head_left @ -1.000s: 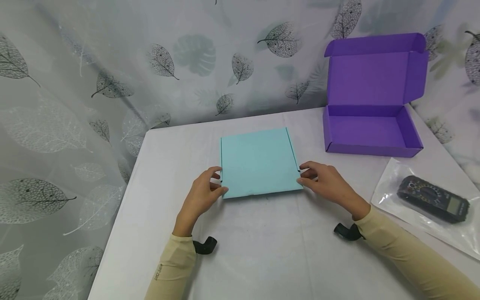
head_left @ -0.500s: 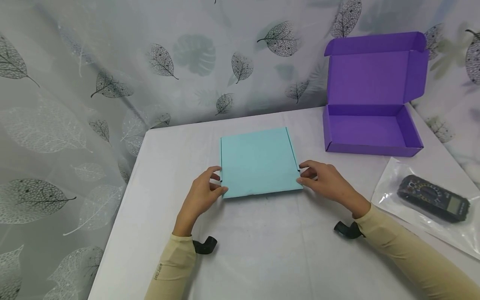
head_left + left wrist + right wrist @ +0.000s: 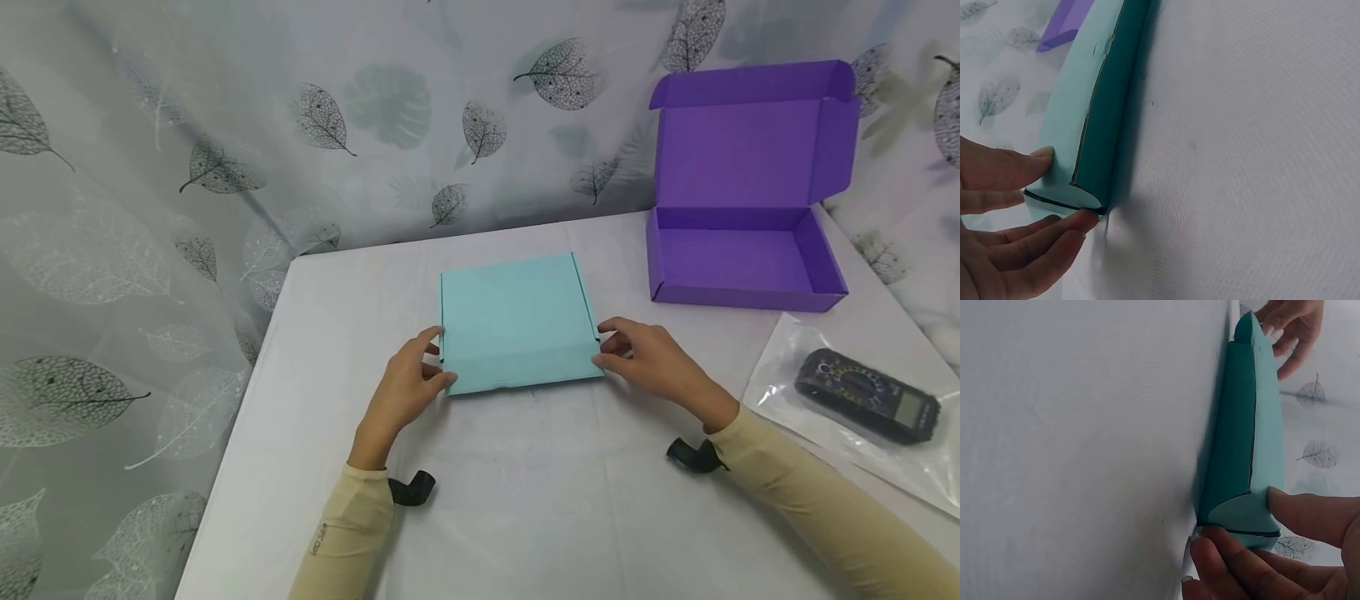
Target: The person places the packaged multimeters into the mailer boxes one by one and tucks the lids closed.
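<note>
A light-teal flat cardboard mailer box [image 3: 517,317] lies on the white-covered table with its lid down. My left hand [image 3: 405,383] grips its near left corner, the thumb on the lid and the other fingers at the side. At the near right corner my right hand [image 3: 652,358] holds the box the same way. The left wrist view shows the darker teal front wall [image 3: 1104,131] and the rounded end flap [image 3: 1069,195] between thumb and fingers. A matching flap [image 3: 1241,512] sits beside my right fingers in the right wrist view. The box's contents are hidden.
A purple cardboard box [image 3: 742,258] stands at the back right with its lid raised. In front of it lies a black multimeter [image 3: 866,396] on a clear plastic bag [image 3: 772,375]. A leaf-patterned curtain [image 3: 405,167] hangs along the table's back and left edges.
My left fingers have shifted slightly farther along the box's side. The box and my right hand stay nearly where they were; the head view has tilted a little.
</note>
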Motion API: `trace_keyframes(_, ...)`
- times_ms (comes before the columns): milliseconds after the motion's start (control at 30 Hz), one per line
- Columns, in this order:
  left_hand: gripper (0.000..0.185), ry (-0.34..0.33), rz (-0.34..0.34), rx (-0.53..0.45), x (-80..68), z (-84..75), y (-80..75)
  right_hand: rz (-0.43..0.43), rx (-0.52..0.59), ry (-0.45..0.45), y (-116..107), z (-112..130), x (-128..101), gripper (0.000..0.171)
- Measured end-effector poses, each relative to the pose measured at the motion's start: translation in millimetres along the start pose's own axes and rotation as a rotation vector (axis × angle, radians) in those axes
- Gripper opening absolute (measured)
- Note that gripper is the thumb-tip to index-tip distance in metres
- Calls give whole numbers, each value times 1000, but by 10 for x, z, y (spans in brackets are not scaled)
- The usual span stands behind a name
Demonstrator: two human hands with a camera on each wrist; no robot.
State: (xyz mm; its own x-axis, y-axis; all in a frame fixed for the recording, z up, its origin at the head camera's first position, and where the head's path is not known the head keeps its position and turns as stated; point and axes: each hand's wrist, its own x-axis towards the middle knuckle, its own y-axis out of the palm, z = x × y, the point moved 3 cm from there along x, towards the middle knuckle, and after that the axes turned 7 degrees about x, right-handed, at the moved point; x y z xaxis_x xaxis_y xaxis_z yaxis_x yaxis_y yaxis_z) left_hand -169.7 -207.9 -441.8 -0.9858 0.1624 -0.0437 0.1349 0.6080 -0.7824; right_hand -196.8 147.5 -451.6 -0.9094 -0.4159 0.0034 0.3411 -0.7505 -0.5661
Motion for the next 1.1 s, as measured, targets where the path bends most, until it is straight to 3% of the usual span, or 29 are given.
trace_keyframes(267, 75, 19, 20, 48, 35, -38, 3, 2, -113, -3, -24, 55, 58, 69)
trace_keyframes(433, 75, 17, 52, 104, 52, -68, 1, 52, -212, -63, -25, 111, 119, 88)
trace_keyframes(600, 76, 12, 77, 212, 71, -136, 3, 105, -284, -98, -14, 155, 182, 88)
trace_keyframes(800, 76, 14, 61, 320, 105, -199, 22, 155, -365, -87, -3, 168, 218, 90)
trace_keyframes(1100, 78, 18, 55, 378, 123, -252, 13, 141, -461, -175, -11, 197, 221, 90)
